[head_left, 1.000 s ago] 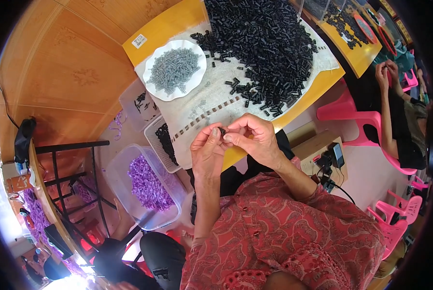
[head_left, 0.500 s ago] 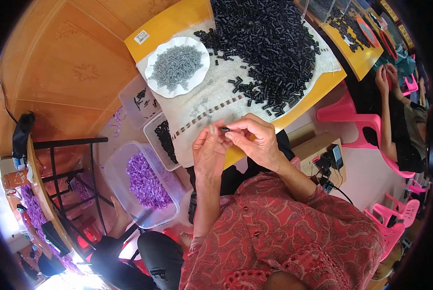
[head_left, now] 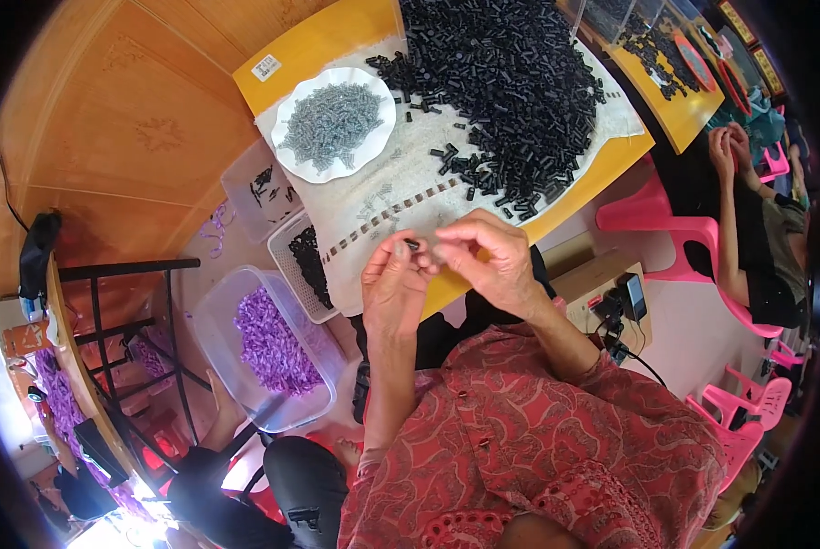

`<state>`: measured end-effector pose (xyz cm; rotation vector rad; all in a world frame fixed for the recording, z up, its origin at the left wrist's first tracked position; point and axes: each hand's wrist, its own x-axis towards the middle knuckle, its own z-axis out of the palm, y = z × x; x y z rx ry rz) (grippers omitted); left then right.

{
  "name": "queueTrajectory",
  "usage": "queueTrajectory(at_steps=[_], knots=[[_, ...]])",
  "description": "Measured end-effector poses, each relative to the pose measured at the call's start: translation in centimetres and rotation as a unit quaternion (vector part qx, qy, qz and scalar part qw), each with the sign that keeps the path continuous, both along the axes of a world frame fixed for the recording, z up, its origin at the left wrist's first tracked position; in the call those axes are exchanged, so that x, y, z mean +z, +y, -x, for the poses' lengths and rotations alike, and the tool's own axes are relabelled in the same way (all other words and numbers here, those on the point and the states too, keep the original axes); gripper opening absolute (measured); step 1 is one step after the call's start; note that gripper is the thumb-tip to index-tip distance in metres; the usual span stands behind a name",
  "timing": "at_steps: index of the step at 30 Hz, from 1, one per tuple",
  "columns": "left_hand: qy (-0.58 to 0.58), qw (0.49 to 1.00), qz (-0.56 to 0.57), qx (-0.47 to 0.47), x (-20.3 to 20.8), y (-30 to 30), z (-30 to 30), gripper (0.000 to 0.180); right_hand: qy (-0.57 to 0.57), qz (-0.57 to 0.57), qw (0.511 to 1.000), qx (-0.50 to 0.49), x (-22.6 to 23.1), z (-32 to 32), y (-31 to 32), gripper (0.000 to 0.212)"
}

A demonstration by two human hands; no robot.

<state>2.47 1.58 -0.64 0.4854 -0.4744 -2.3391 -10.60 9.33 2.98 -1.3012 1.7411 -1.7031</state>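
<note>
Plate: white, round — heaped grey screws
Tub: clear plastic — purple bits
Hands: left hand and right hand fingers pinch one small black piece

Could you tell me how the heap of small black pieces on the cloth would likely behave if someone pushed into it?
The black pieces lie loose in a heap, so a push would probably spread them rather than move them together. They look short and tube-like, so strays may roll. The cloth beneath may slow them. Each seems light: the hands pinch one by fingertips.
</note>
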Motion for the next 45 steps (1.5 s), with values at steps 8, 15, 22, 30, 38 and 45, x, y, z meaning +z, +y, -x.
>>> queueTrajectory(at_steps=[8, 15, 22, 30, 38, 45], knots=[[0.076, 0.993, -0.092, 0.015, 0.3, -0.8, -0.9, 0.020, -0.025, -0.004, 0.991, -0.134, -0.8, 4.3, 1.4, 0.012], [0.009, 0.998, -0.055, 0.023, 0.3, -0.7, -1.0, 0.019, 0.075, -0.045, 0.984, -0.156, -1.6, 4.8, 1.6, 0.012], [-0.042, 0.997, -0.031, 0.050, 0.5, -0.8, -1.4, 0.018, 0.156, -0.054, 0.977, -0.138, -2.4, 4.4, 1.0, 0.012], [-0.039, 0.997, -0.038, 0.049, 0.3, -0.8, -1.5, 0.019, 0.245, -0.096, 0.948, -0.180, -2.4, 4.2, 0.5, 0.015], [-0.031, 0.998, -0.023, 0.044, 0.3, -0.7, -1.4, 0.018, 0.367, -0.136, 0.900, -0.194, -2.0, 4.3, -1.5, 0.023], [-0.057, 0.997, -0.033, 0.049, 0.4, -0.6, -1.2, 0.018, 0.373, -0.181, 0.896, -0.159, -1.2, 4.2, -2.4, 0.021]])
